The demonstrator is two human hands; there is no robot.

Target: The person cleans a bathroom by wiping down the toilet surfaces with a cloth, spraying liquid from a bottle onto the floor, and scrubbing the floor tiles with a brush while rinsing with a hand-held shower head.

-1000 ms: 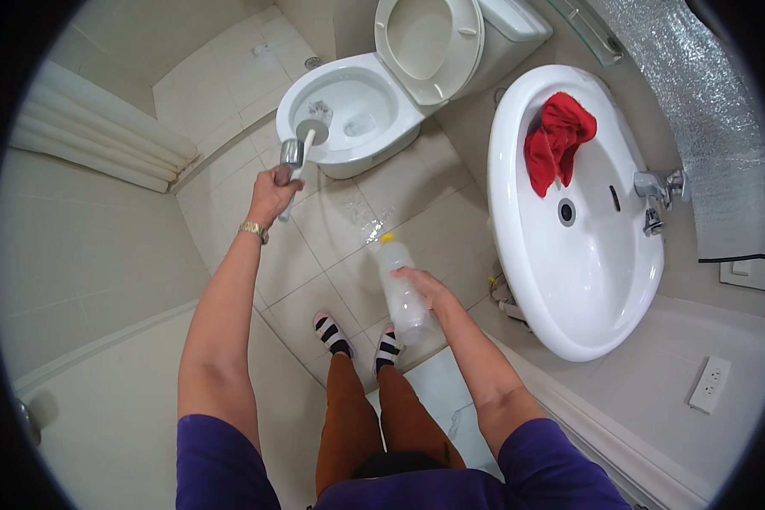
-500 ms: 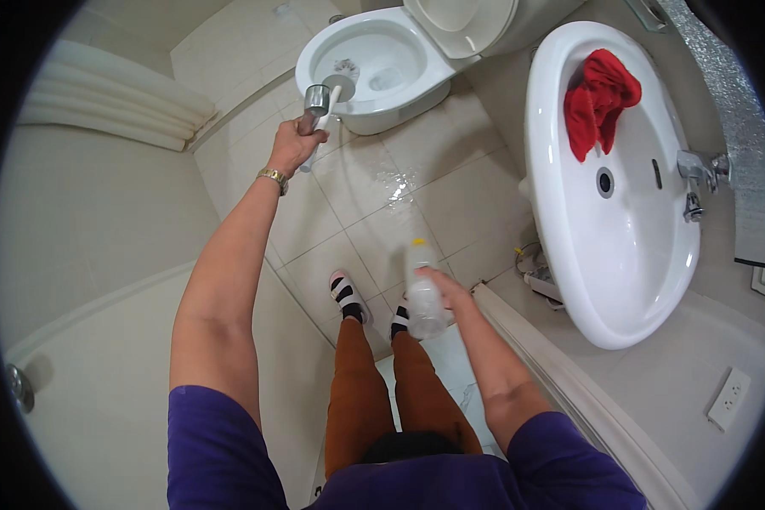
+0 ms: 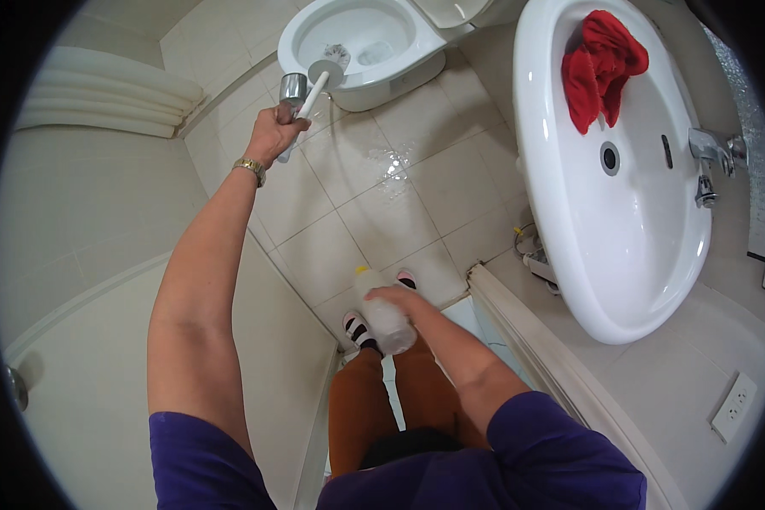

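My left hand (image 3: 274, 134) is stretched forward and grips the white handle of a toilet brush (image 3: 313, 91). The brush head sits over the near rim of the open white toilet bowl (image 3: 361, 47). My right hand (image 3: 397, 299) is held low near my legs and wraps around a clear plastic bottle (image 3: 383, 315) with a pale cap, which points away from me. A gold watch sits on my left wrist.
A white washbasin (image 3: 629, 212) with a red cloth (image 3: 599, 68) in it and a chrome tap (image 3: 710, 153) stands at the right. A wet patch (image 3: 391, 166) glistens on the beige floor tiles. Folded white towels (image 3: 102, 102) lie at the left. A wall socket (image 3: 733, 406) is lower right.
The view has shifted, so the toilet and basin sit higher and nearer. My left hand has raised the brush to the bowl's near rim. The bottle has come down closer to my knees.
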